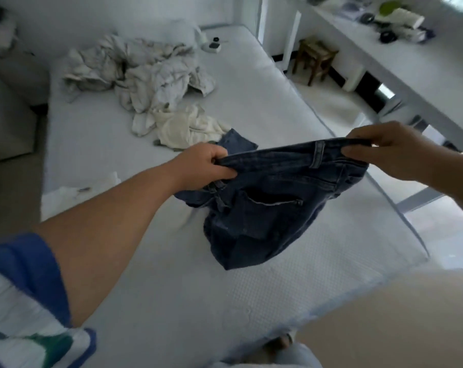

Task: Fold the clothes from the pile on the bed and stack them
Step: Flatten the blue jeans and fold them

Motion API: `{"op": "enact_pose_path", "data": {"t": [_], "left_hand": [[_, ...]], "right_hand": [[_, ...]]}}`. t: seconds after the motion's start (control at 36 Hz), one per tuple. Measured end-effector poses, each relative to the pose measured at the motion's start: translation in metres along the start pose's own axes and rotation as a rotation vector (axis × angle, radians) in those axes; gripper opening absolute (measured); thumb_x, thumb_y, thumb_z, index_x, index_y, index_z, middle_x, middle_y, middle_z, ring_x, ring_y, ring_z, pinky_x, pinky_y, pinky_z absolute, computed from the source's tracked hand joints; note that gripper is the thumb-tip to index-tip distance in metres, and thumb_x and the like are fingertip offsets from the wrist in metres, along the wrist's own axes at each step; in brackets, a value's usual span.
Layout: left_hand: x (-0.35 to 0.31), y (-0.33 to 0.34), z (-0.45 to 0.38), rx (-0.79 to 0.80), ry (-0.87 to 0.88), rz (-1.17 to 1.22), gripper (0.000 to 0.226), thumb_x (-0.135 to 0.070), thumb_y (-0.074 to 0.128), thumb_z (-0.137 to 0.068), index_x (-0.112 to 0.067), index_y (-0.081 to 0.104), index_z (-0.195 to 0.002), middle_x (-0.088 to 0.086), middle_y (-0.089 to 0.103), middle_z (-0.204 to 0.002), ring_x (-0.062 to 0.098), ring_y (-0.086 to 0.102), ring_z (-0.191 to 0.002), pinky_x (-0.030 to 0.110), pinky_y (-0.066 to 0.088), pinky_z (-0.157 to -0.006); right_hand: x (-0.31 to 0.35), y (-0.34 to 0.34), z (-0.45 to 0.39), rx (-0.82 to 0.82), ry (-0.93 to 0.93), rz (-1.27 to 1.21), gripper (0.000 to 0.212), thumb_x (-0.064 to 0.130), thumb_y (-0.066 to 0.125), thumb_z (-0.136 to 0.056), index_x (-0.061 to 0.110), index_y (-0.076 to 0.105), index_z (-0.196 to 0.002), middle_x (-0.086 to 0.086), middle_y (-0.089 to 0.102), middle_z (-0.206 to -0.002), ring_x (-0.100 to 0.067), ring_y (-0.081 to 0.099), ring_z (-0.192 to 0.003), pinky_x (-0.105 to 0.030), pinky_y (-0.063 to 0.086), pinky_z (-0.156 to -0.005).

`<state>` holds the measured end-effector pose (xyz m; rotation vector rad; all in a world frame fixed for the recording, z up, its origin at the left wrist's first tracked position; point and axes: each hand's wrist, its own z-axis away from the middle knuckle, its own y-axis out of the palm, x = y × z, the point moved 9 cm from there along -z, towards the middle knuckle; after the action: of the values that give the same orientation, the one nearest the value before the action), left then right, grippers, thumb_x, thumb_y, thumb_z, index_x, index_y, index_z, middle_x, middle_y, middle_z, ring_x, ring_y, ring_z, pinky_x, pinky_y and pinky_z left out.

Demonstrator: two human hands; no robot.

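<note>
Left hand [206, 163] pinches one end of dark jeans [265, 205] waistband; right hand [384, 150] pinches other end, fingers curled over band. Waistband stretched taut between both grips, raised above bed [172, 288]. Rest of jeans sags below grips, lower folds touching mattress. Beyond left grip: crumpled pale clothes pile [142, 73], cream garment [185, 128] nearer.
</note>
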<state>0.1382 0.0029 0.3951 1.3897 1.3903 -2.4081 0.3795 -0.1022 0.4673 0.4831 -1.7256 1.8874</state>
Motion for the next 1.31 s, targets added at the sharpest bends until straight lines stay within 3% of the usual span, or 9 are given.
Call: {"op": "enact_pose_path", "data": {"t": [0.14,0.22,0.39,0.5,0.69,0.81,1.0,1.19,1.31], "left_hand": [[-0.077,-0.015,-0.021,-0.080,0.098,0.033,0.015,-0.038,0.067,-0.082,-0.025,0.068,-0.077,-0.006,0.066,-0.064,0.010,0.059,-0.059,0.024,0.046,-0.061],[-0.120,-0.002,-0.038,-0.037,0.105,-0.069,0.019,-0.046,0.066,-0.080,-0.033,0.063,-0.066,-0.014,0.060,-0.055,-0.003,0.053,-0.050,0.012,0.039,-0.051],[-0.185,0.041,-0.066,-0.018,0.109,-0.091,0.021,-0.038,0.068,-0.082,-0.034,0.058,-0.064,-0.015,0.056,-0.051,-0.008,0.050,-0.047,0.007,0.034,-0.044],[-0.211,0.032,-0.078,-0.099,0.073,-0.024,0.014,-0.039,0.071,-0.078,-0.025,0.069,-0.077,-0.012,0.062,-0.063,-0.005,0.054,-0.054,0.011,0.042,-0.056],[-0.263,0.059,-0.093,-0.093,0.048,-0.100,0.017,-0.042,0.075,-0.073,-0.026,0.070,-0.070,-0.013,0.066,-0.060,-0.003,0.059,-0.056,0.014,0.047,-0.057],[-0.288,0.077,-0.095,-0.115,0.074,-0.032,0.016,-0.034,0.074,-0.076,-0.019,0.071,-0.073,-0.008,0.067,-0.063,-0.002,0.057,-0.053,0.012,0.044,-0.053],[-0.277,0.080,-0.086,-0.033,0.007,-0.146,0.022,-0.046,0.076,-0.070,-0.026,0.067,-0.066,-0.014,0.062,-0.054,-0.006,0.054,-0.051,0.007,0.038,-0.047],[-0.205,0.098,-0.079,0.176,-0.125,-0.282,0.035,-0.053,0.072,-0.070,-0.020,0.060,-0.066,-0.004,0.058,-0.068,0.013,0.053,-0.063,0.026,0.037,-0.057],[-0.185,0.081,-0.078,0.194,-0.142,-0.375,0.030,-0.046,0.071,-0.074,-0.018,0.069,-0.084,0.001,0.063,-0.080,0.019,0.058,-0.077,0.029,0.040,-0.065]], "right_hand": [[-0.024,-0.048,0.008,-0.156,-0.015,-0.113,0.015,0.014,0.062,-0.088,0.007,0.065,-0.075,0.004,0.051,-0.051,-0.002,0.042,-0.043,-0.009,0.035,-0.047],[-0.037,-0.077,0.012,-0.226,-0.043,-0.330,0.016,0.009,0.061,-0.087,-0.007,0.062,-0.085,-0.008,0.055,-0.066,-0.018,0.049,-0.065,-0.031,0.041,-0.066],[-0.064,-0.120,0.028,-0.225,-0.084,-0.552,0.029,0.005,0.059,-0.088,0.018,0.068,-0.064,0.012,0.059,-0.053,-0.003,0.052,-0.051,-0.014,0.044,-0.053],[-0.112,-0.140,0.044,-0.049,-0.010,-0.193,0.034,0.038,0.071,-0.073,0.005,0.065,-0.074,0.007,0.057,-0.053,-0.006,0.049,-0.048,-0.012,0.041,-0.050],[-0.170,-0.132,0.057,0.234,0.118,0.218,0.050,0.083,0.045,-0.040,0.042,0.060,-0.064,0.010,0.064,-0.075,-0.009,0.056,-0.077,-0.030,0.039,-0.074],[-0.144,-0.119,0.043,0.289,0.018,0.041,0.061,0.076,0.058,-0.046,0.030,0.066,-0.085,0.000,0.068,-0.089,-0.018,0.060,-0.087,-0.039,0.045,-0.082],[-0.128,-0.106,0.020,0.236,-0.084,-0.212,0.005,0.015,0.070,-0.081,0.020,0.069,-0.082,-0.004,0.070,-0.084,-0.019,0.063,-0.081,-0.028,0.049,-0.078],[-0.125,-0.130,0.019,0.314,-0.114,-0.176,0.015,0.003,0.064,-0.082,0.017,0.069,-0.081,0.014,0.069,-0.065,0.006,0.061,-0.059,-0.005,0.043,-0.056],[-0.138,-0.168,0.012,0.143,-0.063,-0.037,0.015,0.017,0.069,-0.081,0.031,0.067,-0.078,0.009,0.068,-0.077,-0.009,0.061,-0.077,-0.022,0.043,-0.077]]}}
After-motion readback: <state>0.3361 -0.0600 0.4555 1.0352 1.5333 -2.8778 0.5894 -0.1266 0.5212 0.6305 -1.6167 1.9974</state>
